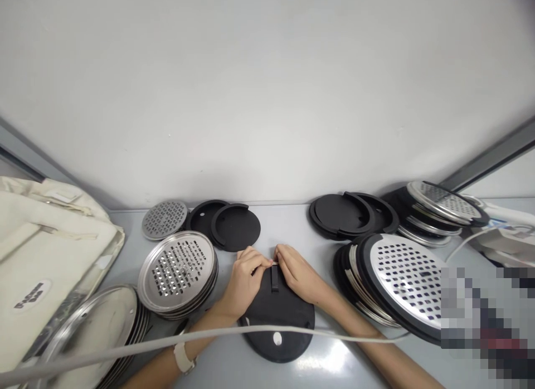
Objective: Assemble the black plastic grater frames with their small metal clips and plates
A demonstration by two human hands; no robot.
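Note:
A round black disc (278, 316) lies flat on the grey table in front of me, with a white oval spot near its close edge. A short black strip (275, 280) runs down its upper part. At the strip's top end my left hand (247, 277) and my right hand (297, 273) meet, fingertips pinched together on it. A tiny pale bit shows between the fingertips; what it is I cannot make out. The disc's far edge is partly hidden by both hands.
Stacked perforated metal grater discs (181, 272) stand left, with plain metal discs (100, 327) closer. Black rings and lids (236, 227) lie by the wall. More grater discs in black rims (407, 277) are at right. A pale cable (225, 332) crosses the foreground; a cream bag (62, 249) sits far left.

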